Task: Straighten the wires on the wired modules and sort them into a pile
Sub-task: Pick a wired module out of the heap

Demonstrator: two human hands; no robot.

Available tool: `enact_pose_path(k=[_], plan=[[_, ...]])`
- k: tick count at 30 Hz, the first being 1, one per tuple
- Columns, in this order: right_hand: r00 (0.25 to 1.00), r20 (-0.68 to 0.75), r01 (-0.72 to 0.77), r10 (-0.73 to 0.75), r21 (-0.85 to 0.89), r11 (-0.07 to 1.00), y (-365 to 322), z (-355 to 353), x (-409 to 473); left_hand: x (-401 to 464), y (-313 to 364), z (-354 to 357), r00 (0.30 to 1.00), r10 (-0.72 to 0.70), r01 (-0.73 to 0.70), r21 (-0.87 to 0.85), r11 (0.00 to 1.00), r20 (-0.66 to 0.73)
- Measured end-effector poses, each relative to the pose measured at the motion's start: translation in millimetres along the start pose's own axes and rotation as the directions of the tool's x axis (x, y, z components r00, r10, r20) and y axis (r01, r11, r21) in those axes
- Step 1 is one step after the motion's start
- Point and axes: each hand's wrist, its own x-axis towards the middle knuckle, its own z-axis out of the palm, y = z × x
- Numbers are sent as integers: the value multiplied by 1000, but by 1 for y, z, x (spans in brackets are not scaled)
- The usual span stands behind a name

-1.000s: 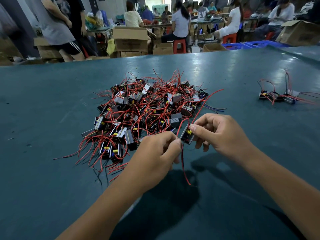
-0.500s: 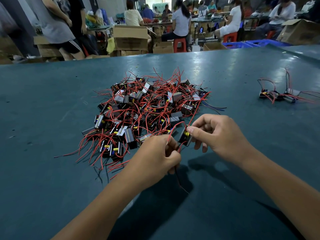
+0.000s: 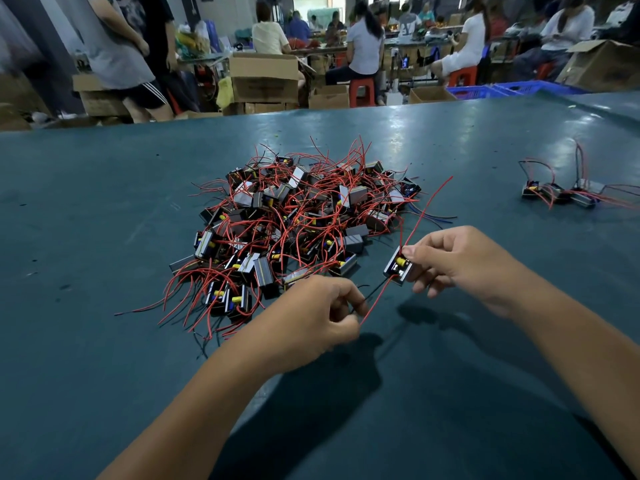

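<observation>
Right hand [image 3: 464, 263] pinches one module [image 3: 398, 268] just above the surface [image 3: 104, 209], right of the tangled heap [image 3: 298, 216]. Left hand [image 3: 311, 317] pinches its red wire [image 3: 375, 301], pulled taut between hands. Sorted modules [image 3: 557, 194] sit far right.

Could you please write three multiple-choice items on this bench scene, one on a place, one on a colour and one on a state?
1. Where does the small sorted group of modules lie?
A. far right of the table
B. near left corner
C. under the big pile

2. What colour are most wires in the big tangled pile?
A. green
B. red
C. white

3. What does the left hand do?
A. lies flat on the table
B. pinches a red wire
C. lifts a box

Answers: 1 A, it sits apart at the right edge; 2 B, red strands dominate; 3 B, the wire runs from its fingers to the module held by the right hand.
</observation>
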Motion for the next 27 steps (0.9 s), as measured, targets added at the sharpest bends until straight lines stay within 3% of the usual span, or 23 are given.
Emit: enact_pose_path(k=[6,12,17,19,21,23,24,27], plan=[[997,-8,-83,82,-34,996,7,-8,5,-4,-2,-4,991,-33,38,-38,999,130],[978,58,-193,200,-104,976,15,-18,7,1,-7,-6,997,-25,14,-128,992,-79],[974,19,-210,226,-305,929,17,-17,5,3,-12,-7,993,-35,20,-133,991,-111],[992,-70,-125,104,-505,854,9,-23,1,3,-13,-6,993,-35,19,-138,990,-113],[963,-85,152,-254,-608,780,-4,-29,-7,3,-13,-6,992,-26,10,-128,992,-121],[865,20,474,-502,-364,802,-18,-23,-19,4,-14,-6,991,-20,5,-115,993,-130],[824,97,562,-559,-277,780,-21,-17,-24,4,-15,-7,991,-19,5,-103,995,-133],[741,310,666,-596,-452,593,-14,1,-23,4,-15,-8,988,3,-8,-31,999,-152]])
